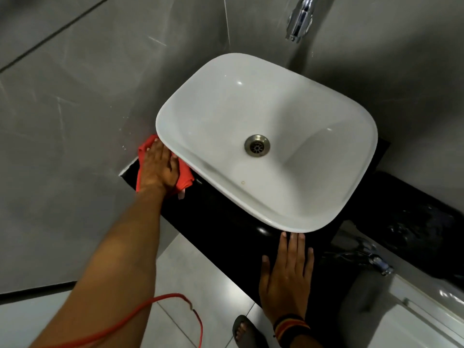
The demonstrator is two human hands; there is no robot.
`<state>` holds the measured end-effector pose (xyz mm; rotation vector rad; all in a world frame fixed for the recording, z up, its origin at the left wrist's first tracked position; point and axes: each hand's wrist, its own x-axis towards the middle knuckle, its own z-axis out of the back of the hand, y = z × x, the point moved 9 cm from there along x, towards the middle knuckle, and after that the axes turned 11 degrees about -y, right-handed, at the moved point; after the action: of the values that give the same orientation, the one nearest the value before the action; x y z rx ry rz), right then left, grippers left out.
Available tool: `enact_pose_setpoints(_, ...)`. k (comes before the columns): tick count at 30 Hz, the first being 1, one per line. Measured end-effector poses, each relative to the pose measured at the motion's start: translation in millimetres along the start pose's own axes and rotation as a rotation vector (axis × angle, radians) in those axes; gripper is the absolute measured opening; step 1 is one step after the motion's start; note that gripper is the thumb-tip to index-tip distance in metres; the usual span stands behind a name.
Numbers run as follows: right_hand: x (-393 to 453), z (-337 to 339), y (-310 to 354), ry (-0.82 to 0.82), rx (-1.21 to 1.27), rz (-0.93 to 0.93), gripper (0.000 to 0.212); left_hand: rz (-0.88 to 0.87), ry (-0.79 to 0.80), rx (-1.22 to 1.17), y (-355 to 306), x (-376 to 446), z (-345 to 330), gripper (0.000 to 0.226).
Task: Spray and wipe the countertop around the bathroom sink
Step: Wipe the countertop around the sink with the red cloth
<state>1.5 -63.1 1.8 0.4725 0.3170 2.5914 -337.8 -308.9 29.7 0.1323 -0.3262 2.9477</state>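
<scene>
A white vessel sink (266,116) with a metal drain (257,145) sits on a glossy black countertop (221,222). My left hand (158,167) lies flat on a red cloth (184,175), pressing it onto the counter in the narrow gap between the sink's left side and the grey wall. My right hand (286,275) rests palm down with fingers spread on the counter's front edge, fingertips just under the sink's front rim, holding nothing. No spray bottle is in view.
A chrome faucet (300,21) juts from the grey tiled wall above the sink. A red cord (160,301) loops over the pale floor tiles. My sandalled foot (244,331) stands below the counter. A white fixture (414,312) with a chrome valve (380,263) sits at right.
</scene>
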Motion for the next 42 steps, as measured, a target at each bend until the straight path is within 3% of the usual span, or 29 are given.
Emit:
enact_pose_setpoints(7, 0, 1, 2, 0.026, 0.012, 0.003, 0.065, 0.588, -0.161, -0.025, 10, -65, -2, 0.064)
enact_pose_setpoints(12, 2, 3, 3, 0.075, 0.027, -0.010, 0.067, 0.674, -0.160, -0.068, -15, -139, -4, 0.064)
enact_pose_setpoints(17, 3, 14, 7, 0.129, 0.138, -0.019, 0.069, 0.590, -0.096, -0.119, -80, -213, -4, 0.064)
enact_pose_setpoints(20, 2, 28, -2, 0.150, 0.400, -0.120, 0.071, 0.437, -0.054, -0.086, -115, -253, -8, 0.064)
enact_pose_setpoints(23, -4, 47, -26, 0.113, 0.599, -0.213, 0.071, 0.214, 0.012, -0.033, -143, -285, -13, 0.064)
enact_pose_setpoints(27, -19, 66, -49, 0.087, 0.677, -0.279, 0.071, -0.112, 0.082, -0.068, -188, -319, -15, 0.063)
enact_pose_setpoints(32, -33, 67, -31, 0.145, 0.698, -0.161, 0.057, -0.484, 0.176, -0.142, -230, -358, -21, 0.065)
enact_pose_setpoints(36, -47, 48, 0, 0.265, 0.547, 0.061, 0.058, -0.300, 0.100, -0.407, -191, -358, 1, 0.058)
enact_pose_setpoints(42, -62, 28, 32, 0.324, 0.187, 0.249, 0.083, -0.164, 0.013, -0.225, -113, -372, 6, 0.062)
